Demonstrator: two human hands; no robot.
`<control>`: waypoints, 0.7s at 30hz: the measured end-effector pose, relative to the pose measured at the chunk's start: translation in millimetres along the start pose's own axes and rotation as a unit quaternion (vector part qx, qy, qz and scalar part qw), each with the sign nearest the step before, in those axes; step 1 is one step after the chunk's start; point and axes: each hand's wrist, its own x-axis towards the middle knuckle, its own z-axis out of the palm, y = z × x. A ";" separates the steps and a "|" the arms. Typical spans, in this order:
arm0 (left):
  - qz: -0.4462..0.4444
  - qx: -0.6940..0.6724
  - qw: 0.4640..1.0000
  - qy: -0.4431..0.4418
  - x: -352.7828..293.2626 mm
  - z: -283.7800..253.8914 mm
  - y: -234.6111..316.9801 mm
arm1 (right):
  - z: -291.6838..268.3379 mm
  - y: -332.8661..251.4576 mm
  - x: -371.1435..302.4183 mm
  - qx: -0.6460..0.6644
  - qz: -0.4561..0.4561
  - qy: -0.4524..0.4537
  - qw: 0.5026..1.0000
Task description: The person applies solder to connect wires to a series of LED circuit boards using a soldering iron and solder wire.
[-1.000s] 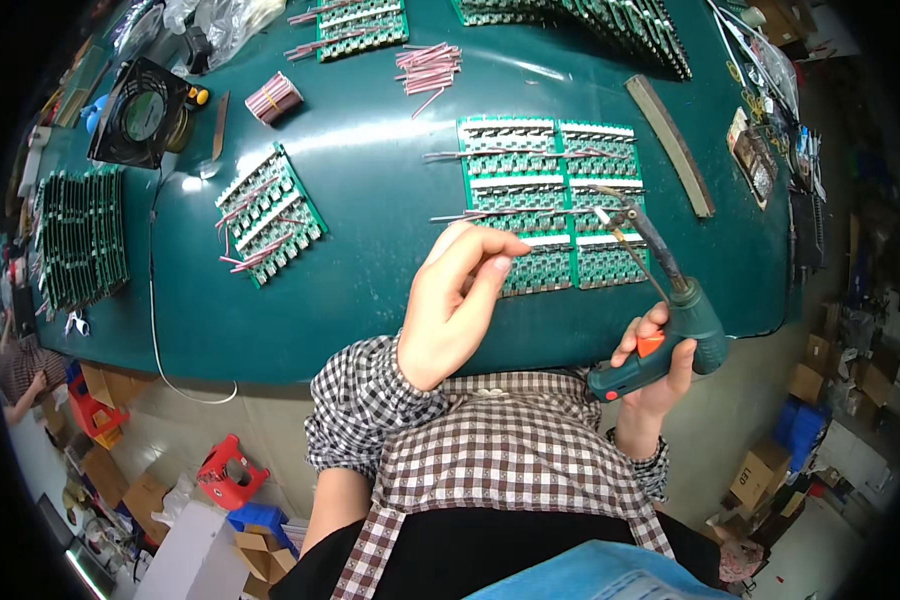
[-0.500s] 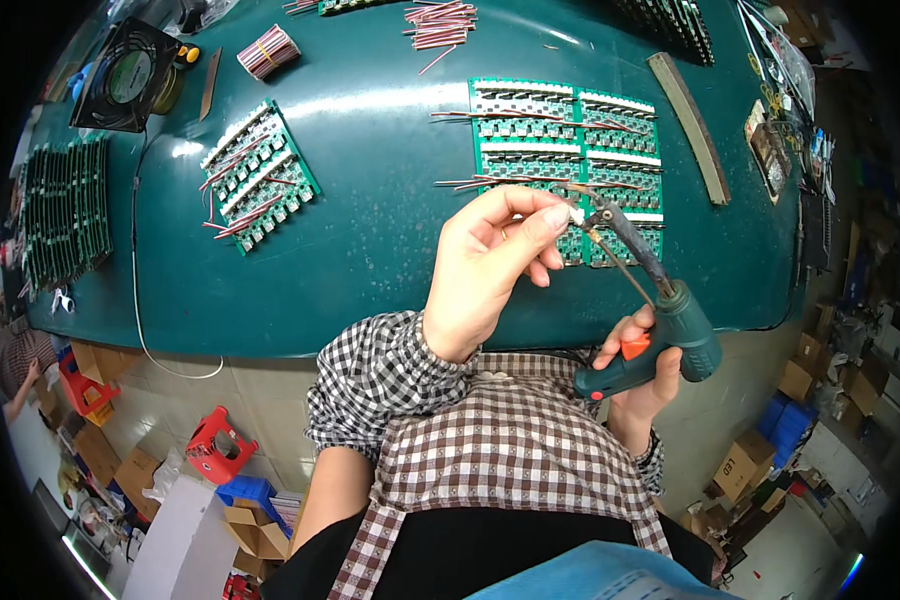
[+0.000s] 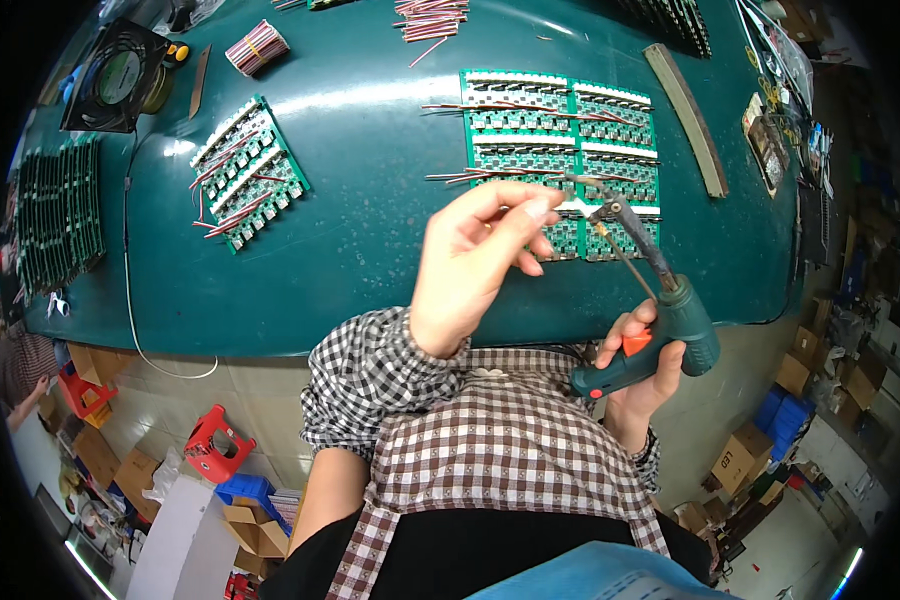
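Note:
My right hand (image 3: 648, 385) grips a green soldering gun (image 3: 686, 325) by its handle, with fingers beside the orange trigger. Its dark barrel slants up and left to a bent tip, and a thin feed tube runs alongside. Close to that tip, my left hand (image 3: 475, 255) has thumb and forefinger pinched together; what they hold is too small to make out, though something whitish shows just past them. Beneath the tip lies a block of green circuit boards (image 3: 520, 150) with white connector strips. Red, white and dark wires (image 3: 480, 177) lie across the boards.
Another board group with wires (image 3: 252, 175) lies left. Stacked boards (image 3: 60, 215) and a black fan (image 3: 120, 75) stand at the far left. A wire roll (image 3: 257, 47) and loose wires (image 3: 432, 18) lie at the back. Right of the boards is a long strip (image 3: 688, 120).
My left fingertips have drawn slightly left, away from the soldering gun's tip. My right hand still grips the gun in nearly the same place. The whole view has shifted a little.

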 end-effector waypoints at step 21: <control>0.116 0.530 0.840 0.005 -18.4 -23.3 26.0 | -96.3 -132.5 67.4 -0.253 -0.380 0.368 0.810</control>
